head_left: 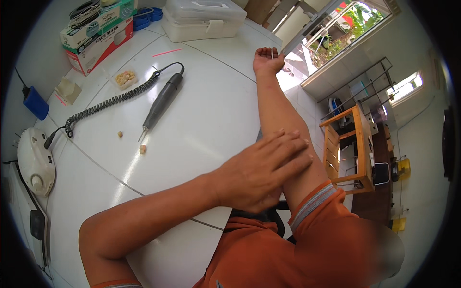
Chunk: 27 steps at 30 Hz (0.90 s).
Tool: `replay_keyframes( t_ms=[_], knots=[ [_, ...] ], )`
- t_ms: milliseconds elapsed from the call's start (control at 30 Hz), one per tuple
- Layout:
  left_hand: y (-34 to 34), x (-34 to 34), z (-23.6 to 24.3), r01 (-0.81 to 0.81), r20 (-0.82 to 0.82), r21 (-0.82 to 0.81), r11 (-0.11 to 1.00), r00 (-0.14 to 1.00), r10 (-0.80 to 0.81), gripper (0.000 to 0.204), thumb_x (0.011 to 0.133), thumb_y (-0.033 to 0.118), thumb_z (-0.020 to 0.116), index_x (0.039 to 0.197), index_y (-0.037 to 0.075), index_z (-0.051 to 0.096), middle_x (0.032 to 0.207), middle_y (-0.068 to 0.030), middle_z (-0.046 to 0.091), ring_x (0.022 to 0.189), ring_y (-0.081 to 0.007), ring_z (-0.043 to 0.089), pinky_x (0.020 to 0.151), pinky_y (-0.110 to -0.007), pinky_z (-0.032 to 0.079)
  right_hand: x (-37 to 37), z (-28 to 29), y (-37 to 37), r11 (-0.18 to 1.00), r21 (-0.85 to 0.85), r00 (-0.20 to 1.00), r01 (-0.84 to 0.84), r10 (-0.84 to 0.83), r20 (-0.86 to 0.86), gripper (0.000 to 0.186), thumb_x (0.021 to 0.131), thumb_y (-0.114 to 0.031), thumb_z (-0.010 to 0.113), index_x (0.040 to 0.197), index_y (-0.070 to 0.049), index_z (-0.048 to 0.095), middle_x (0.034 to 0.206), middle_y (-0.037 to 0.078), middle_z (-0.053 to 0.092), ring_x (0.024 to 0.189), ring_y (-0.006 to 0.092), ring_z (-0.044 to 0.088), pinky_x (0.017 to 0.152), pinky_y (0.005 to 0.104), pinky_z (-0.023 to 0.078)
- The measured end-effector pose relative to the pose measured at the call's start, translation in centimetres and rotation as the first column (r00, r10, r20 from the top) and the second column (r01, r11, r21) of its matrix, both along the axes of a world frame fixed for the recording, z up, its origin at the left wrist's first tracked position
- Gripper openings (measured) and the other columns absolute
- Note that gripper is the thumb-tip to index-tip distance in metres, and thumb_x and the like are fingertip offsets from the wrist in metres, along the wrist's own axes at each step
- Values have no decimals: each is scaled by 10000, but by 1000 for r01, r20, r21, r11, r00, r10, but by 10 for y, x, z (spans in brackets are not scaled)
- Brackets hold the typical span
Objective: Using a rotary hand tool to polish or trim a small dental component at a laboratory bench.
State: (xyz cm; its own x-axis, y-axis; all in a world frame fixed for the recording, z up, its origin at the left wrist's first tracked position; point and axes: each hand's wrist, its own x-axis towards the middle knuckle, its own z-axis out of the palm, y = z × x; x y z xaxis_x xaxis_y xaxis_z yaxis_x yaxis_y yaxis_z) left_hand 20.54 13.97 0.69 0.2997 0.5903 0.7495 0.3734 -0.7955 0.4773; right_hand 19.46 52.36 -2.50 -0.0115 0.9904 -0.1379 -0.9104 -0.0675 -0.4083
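My left hand (269,168) lies across my bare right arm (281,108) around the elbow, fingers stretched over the skin; its thumb is mostly hidden. Beyond it, my right hand (269,61) is raised past the table's right edge, palm showing, fingers loosely bent with gaps between them and nothing visible inside. On the white table, away from both hands, rests a dark grey rotary handpiece (163,101) with a thin metal bit. Close to its tip are a small tooth-like piece (142,149) and a smaller one (120,134).
A coiled cord (113,102) links the handpiece toward a white control box (36,161) at left. Behind it sit a clear container of yellowish pieces (125,79), stacked cardboard boxes (98,45) and a pale toolbox (204,24). A wooden frame (355,149) stands at right.
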Motion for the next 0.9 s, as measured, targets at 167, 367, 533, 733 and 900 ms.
replay_keyframes(
  t_ms=[167, 367, 533, 733, 900],
  knots=[
    [-14, 24, 1, -33, -2, -2, 999, 999, 33, 1089, 778, 394, 900, 1669, 19, 398, 1675, -309, 407, 1639, -561, 292, 1347, -688, 251, 13, -4, 10, 1000, 30, 1000, -10, 9, 10, 555, 1188, -574, 418, 1107, -67, 629, 998, 75, 563, 867, 240, 564, 796, 417, 537],
    [-7, 29, -10, -102, 30, 58, 993, 994, 101, 888, 776, 134, 844, 1580, 31, 482, 1661, -261, 447, 1626, -504, 364, 1357, -625, 311, 15, -9, 16, 999, 29, 999, -31, 30, 20, 567, 1185, -582, 434, 1117, -59, 642, 1010, 81, 573, 896, 253, 590, 832, 436, 560],
    [-2, 11, -7, -37, -76, 36, 999, 996, 39, 877, 796, 150, 849, 1581, 30, 476, 1673, -264, 436, 1624, -514, 361, 1355, -623, 321, 13, -9, 14, 999, 29, 999, -39, 38, 22, 560, 1185, -577, 438, 1121, -60, 641, 1003, 80, 577, 894, 250, 593, 831, 433, 558],
    [-10, 17, -4, -21, 0, -16, 1000, 1000, 21, 882, 851, 330, 860, 1587, 37, 473, 1640, -271, 455, 1628, -520, 348, 1355, -601, 333, 12, -6, 14, 999, 31, 999, -29, 28, 25, 561, 1184, -577, 440, 1116, -59, 644, 996, 80, 573, 883, 249, 590, 835, 431, 555],
    [2, 20, -18, -68, -32, 40, 997, 997, 69, 858, 851, 288, 844, 1583, 34, 475, 1628, -270, 463, 1627, -530, 344, 1349, -604, 343, 13, -5, 13, 999, 29, 999, -31, 31, 19, 558, 1185, -571, 442, 1116, -57, 648, 999, 79, 573, 882, 249, 587, 837, 429, 554]
  ],
)
